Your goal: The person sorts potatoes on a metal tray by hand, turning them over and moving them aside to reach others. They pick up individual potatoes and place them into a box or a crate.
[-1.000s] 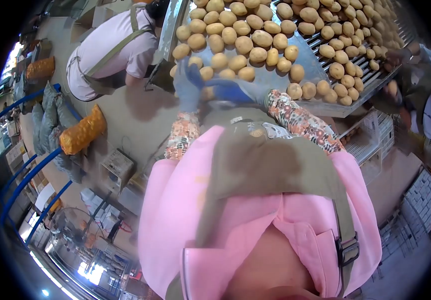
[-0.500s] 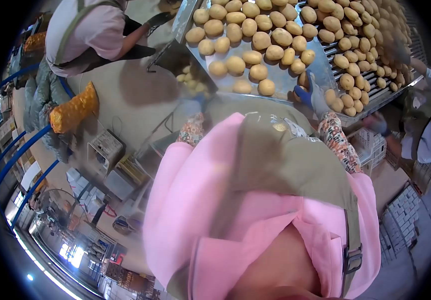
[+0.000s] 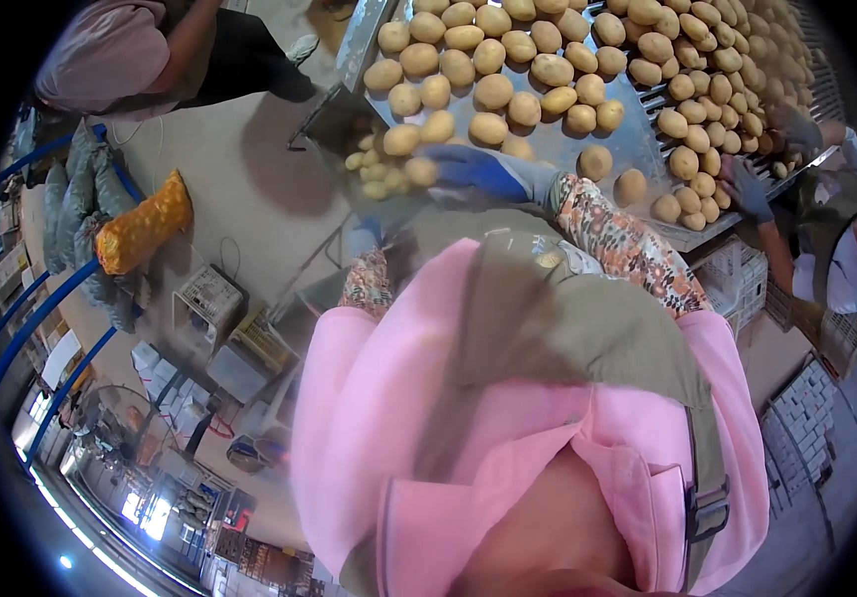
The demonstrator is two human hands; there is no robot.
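Blue and grey fabric gloves the right hand [image 3: 493, 171], stretched leftward along the near edge of the metal counter [image 3: 639, 127]. One potato [image 3: 420, 171] lies right at its fingertips, by the counter's left corner and slightly blurred; whether the fingers grip it or merely touch it, I cannot tell. Judging by its look, it should be firm, moderately heavy for its size and inclined to roll, with thin skin that could bruise if dropped. Its rounded middle, cupped between thumb and fingers, seems the best hold; a dusty skin might slide a little against the glove.

Other loose potatoes [image 3: 494, 92] are spread beyond the fingers, farther up the counter, and two more sit beside the flowered sleeve [image 3: 612, 224]. Smaller potatoes [image 3: 373, 177] are heaped lower down, just left of the fingertips. Apart from these, the left hand [image 3: 365, 236] hangs near the body, too blurred to show whether its fingers are closed.
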